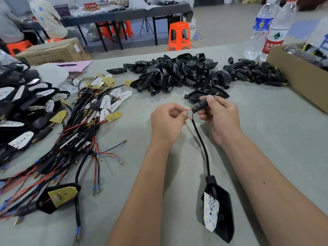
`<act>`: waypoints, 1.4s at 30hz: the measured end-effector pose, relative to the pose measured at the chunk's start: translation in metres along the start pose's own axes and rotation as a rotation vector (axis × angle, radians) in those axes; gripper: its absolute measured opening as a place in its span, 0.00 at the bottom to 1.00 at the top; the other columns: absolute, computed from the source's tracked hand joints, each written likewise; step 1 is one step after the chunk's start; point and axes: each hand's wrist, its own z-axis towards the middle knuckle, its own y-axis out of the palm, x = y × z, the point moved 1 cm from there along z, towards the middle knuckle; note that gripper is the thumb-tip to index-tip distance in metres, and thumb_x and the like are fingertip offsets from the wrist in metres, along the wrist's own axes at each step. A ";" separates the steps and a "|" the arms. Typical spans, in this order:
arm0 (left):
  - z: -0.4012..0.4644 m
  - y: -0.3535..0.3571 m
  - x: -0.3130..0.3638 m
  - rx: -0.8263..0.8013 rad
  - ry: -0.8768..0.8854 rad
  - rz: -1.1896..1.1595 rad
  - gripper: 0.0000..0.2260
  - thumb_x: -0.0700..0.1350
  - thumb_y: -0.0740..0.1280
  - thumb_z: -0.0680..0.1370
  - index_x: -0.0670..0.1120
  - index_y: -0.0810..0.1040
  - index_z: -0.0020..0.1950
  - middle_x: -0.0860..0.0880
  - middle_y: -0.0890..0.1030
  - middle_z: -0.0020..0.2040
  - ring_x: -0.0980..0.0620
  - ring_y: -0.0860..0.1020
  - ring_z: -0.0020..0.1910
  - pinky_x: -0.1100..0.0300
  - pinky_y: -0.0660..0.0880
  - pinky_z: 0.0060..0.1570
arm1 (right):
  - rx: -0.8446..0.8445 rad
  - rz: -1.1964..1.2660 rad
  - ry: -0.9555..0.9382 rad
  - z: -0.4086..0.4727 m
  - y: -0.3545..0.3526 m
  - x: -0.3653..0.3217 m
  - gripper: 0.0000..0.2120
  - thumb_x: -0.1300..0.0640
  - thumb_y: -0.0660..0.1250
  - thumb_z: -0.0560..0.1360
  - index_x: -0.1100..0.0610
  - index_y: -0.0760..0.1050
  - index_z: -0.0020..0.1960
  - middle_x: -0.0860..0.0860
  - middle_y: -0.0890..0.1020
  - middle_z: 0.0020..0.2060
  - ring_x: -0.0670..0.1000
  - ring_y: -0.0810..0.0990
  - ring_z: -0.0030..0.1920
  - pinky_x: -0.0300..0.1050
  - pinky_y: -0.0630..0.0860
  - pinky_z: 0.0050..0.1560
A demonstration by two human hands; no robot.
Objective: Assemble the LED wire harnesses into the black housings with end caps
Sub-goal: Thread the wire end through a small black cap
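Matt black plastic housings [177, 75] lie on a grey, felt-like table cover [266, 139].

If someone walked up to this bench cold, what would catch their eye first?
Probably the two hands at center: the right hand grips a black end cap while the left hand pinches a red wire. Behind them sprawls a heap of black housings, and at left a tangle of harnesses with LED boards.
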 end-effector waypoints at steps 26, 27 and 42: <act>0.003 -0.011 0.006 0.111 0.018 -0.133 0.01 0.35 0.74 0.75 0.40 0.85 0.45 0.46 0.84 0.35 0.56 0.78 0.33 0.63 0.75 0.38 | -0.051 0.262 0.075 -0.005 0.003 -0.005 0.13 0.66 0.76 0.74 0.55 0.83 0.33 0.51 0.83 0.33 0.46 0.79 0.30 0.34 0.77 0.36; 0.002 -0.009 0.006 0.088 0.063 -0.071 0.02 0.34 0.74 0.75 0.40 0.85 0.44 0.46 0.84 0.36 0.55 0.78 0.33 0.62 0.76 0.39 | -0.055 0.278 0.080 -0.005 0.003 -0.005 0.15 0.67 0.75 0.74 0.54 0.83 0.32 0.50 0.83 0.32 0.45 0.79 0.30 0.33 0.77 0.36; -0.003 0.006 0.006 0.040 -0.052 -0.230 0.07 0.32 0.74 0.75 0.44 0.85 0.42 0.45 0.86 0.37 0.48 0.85 0.34 0.60 0.80 0.37 | -0.006 0.292 0.111 -0.006 0.001 -0.008 0.10 0.64 0.74 0.77 0.56 0.80 0.38 0.50 0.81 0.33 0.46 0.77 0.32 0.36 0.75 0.33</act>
